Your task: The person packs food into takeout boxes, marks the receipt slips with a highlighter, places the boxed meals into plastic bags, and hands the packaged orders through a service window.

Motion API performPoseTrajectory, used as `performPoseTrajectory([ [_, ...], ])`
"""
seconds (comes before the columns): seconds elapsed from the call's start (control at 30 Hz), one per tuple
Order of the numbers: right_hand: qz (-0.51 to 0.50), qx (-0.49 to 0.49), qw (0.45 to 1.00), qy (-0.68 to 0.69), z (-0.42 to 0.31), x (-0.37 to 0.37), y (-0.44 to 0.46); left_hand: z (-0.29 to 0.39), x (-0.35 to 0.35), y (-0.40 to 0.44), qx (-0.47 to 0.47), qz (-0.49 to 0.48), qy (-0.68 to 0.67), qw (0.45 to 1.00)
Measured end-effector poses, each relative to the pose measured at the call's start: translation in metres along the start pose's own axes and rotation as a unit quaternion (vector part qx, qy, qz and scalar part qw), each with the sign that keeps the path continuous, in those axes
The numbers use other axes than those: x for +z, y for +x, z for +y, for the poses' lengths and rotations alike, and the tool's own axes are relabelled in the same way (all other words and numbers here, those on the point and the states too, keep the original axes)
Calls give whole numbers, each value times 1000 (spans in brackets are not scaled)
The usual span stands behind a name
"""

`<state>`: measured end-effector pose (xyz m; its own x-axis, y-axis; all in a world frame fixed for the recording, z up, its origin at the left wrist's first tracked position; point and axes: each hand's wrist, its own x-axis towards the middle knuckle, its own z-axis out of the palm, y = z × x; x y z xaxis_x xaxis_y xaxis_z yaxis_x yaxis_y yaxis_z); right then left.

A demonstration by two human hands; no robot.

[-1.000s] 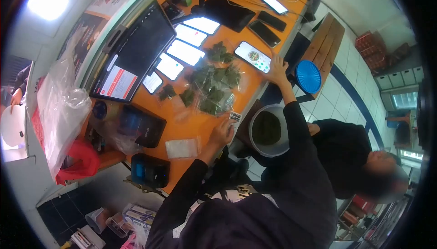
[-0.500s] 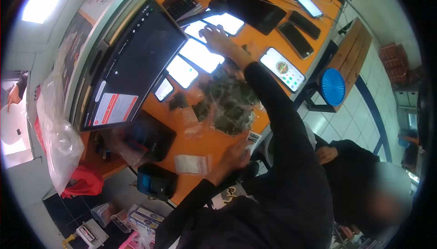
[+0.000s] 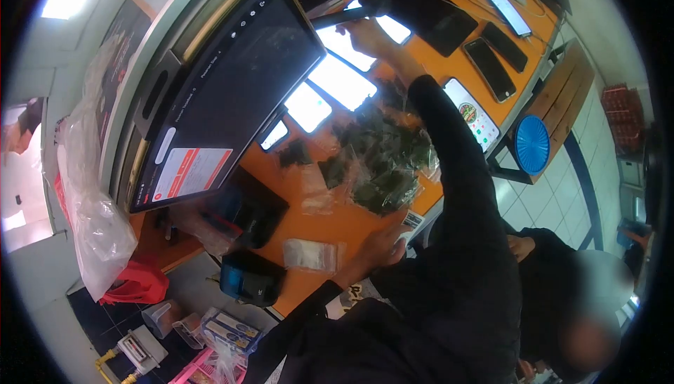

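Observation:
My right hand [image 3: 368, 38] reaches over the row of lit phones, its fingers bent with one fingertip over a bright phone [image 3: 344, 45]; whether it touches the screen I cannot tell. At the table's near edge my left hand [image 3: 385, 247] is closed on a small white label [image 3: 413, 221] with dark print. Between the hands lies a pile of clear bags with dark green leaves [image 3: 382, 163]. A wide lit phone [image 3: 342, 81] and a smaller one [image 3: 307, 107] lie left of the pile. Another lit phone [image 3: 472, 114] is right of my right forearm.
A large monitor [image 3: 232, 89] stands at the left, with a black printer [image 3: 251, 279] below it. Empty clear bags [image 3: 310, 255] lie near my left hand. Dark phones [image 3: 489, 69] lie at the right. A blue lid [image 3: 531, 145] rests by a bench. A co-worker [image 3: 554, 279] is at lower right.
My right hand has left the phone at the table's right edge and crossed to the row of lit phones by the monitor. My left hand keeps the label. The view has shifted.

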<state>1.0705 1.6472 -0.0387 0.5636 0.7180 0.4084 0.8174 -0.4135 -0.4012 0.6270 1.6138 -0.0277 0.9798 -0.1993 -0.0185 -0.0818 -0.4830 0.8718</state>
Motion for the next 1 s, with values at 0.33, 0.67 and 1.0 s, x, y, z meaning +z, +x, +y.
performPoseTrajectory([
  [0.33,38,-12,998,39,3,-15,-33,6,-3,3,4,17,-28,999],
  [0.67,54,-36,997,-41,-2,-7,-29,5,-3,3,35,40,4,999],
  [1.0,83,-23,996,-9,-2,-9,-31,0,1,1,33,46,-3,998],
])
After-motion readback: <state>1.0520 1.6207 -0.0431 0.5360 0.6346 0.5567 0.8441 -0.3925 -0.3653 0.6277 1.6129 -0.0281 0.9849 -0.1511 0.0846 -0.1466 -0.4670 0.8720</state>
